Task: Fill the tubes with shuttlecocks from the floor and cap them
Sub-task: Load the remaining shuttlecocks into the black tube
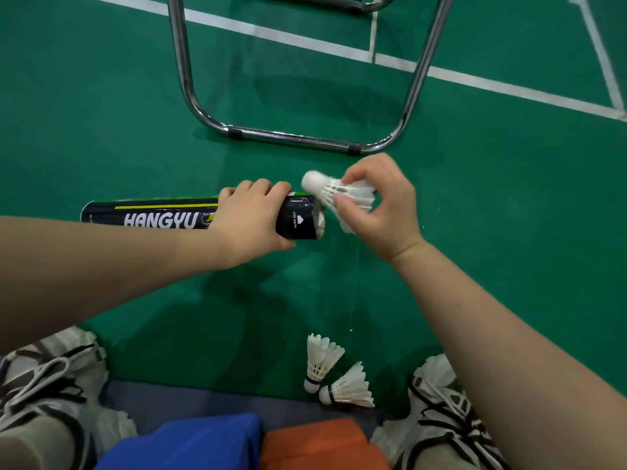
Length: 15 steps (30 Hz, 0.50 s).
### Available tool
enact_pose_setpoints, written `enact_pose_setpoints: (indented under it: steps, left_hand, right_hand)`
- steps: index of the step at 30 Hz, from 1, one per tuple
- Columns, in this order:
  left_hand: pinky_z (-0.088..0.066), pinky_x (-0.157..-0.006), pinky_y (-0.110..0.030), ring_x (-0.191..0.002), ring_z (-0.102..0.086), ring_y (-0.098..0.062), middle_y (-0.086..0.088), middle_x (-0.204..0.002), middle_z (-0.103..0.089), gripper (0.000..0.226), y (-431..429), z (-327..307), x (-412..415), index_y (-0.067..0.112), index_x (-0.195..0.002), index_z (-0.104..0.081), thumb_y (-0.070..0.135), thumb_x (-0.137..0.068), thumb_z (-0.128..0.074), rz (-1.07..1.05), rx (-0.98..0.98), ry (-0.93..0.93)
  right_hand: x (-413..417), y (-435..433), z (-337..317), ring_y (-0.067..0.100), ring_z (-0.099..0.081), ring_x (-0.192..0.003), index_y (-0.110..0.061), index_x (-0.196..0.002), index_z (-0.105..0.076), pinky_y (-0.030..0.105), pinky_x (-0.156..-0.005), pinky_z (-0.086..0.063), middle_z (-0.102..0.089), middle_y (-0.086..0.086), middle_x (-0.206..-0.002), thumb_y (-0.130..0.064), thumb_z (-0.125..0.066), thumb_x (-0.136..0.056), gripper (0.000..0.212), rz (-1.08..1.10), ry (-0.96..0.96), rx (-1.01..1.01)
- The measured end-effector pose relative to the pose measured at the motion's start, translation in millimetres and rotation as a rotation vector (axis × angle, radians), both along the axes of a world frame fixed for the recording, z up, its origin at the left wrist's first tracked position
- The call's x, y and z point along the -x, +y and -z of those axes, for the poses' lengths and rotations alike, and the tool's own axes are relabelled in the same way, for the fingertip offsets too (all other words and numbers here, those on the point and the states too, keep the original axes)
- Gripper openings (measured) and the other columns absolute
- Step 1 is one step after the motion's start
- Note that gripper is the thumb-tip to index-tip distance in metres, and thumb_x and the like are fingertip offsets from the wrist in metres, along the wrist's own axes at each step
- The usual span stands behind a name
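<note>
Head view: my left hand (251, 220) grips the black tube (152, 217) near its open mouth, holding it level. My right hand (386, 205) pinches 1 shuttlecock (336, 193) by the feathers, cork just beside that mouth. 2 more shuttlecocks (320, 362) lie on the green floor (509, 198) nearer me than the tube; a chrome frame (291, 137) stands beyond it.

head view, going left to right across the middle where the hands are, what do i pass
tube → left hand gripping it → shuttlecock, cork toward the tube's mouth → right hand pinching its feathers
</note>
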<state>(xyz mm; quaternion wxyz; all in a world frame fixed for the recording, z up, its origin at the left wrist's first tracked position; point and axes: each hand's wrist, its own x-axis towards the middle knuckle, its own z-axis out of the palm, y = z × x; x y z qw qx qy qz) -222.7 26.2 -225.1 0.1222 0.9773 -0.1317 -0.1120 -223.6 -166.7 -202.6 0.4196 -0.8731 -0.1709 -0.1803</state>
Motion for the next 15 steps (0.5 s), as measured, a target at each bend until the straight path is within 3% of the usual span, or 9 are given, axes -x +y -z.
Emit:
enact_pose_setpoints:
  steps: [7,10,13,15]
  left_hand:
    - [-0.032,-0.091,-0.044,-0.109,-0.044,-0.03,-0.006,-0.116,-0.051,0.078,2.1,-3.7,-3.0,0.022,-0.125,-0.041,0.05,-0.059,-0.075,-0.019,0.029,-0.016]
    - [-0.033,-0.091,-0.044,-0.108,-0.045,-0.03,-0.006,-0.115,-0.052,0.078,1.6,-4.5,-2.8,0.022,-0.124,-0.042,0.049,-0.059,-0.075,-0.033,0.035,-0.021]
    - [-0.034,-0.09,-0.044,-0.108,-0.045,-0.03,-0.005,-0.115,-0.052,0.078,-3.9,-5.6,-0.3,0.023,-0.124,-0.041,0.049,-0.058,-0.075,-0.017,0.032,-0.034]
    - [-0.034,-0.09,-0.044,-0.109,-0.045,-0.03,-0.005,-0.115,-0.052,0.079,-7.3,-6.6,1.0,0.023,-0.125,-0.041,0.049,-0.058,-0.074,-0.009,0.029,-0.041]
  right_hand:
    - [8.7,-9.6,18.7,0.006,-0.043,-0.073,-0.006,-0.079,-0.059,0.017,-0.066,-0.036,-0.051,0.0,-0.08,-0.026,-0.057,-0.071,0.021,0.134,0.041,-0.001]
    - [10.1,-7.3,21.2,0.006,-0.044,-0.073,-0.011,-0.079,-0.059,0.02,-0.066,-0.037,-0.052,-0.002,-0.08,-0.032,-0.055,-0.069,0.024,0.015,0.187,0.051]
    - [9.5,6.8,19.9,0.001,-0.042,-0.081,-0.014,-0.096,-0.058,0.013,-0.073,-0.036,-0.051,-0.003,-0.092,-0.041,-0.047,-0.069,0.039,-0.086,0.347,0.098]
    - [11.9,18.7,20.6,0.0,-0.041,-0.094,-0.01,-0.115,-0.05,0.004,-0.082,-0.031,-0.047,0.0,-0.107,-0.043,-0.042,-0.072,0.055,-0.046,0.408,-0.031]
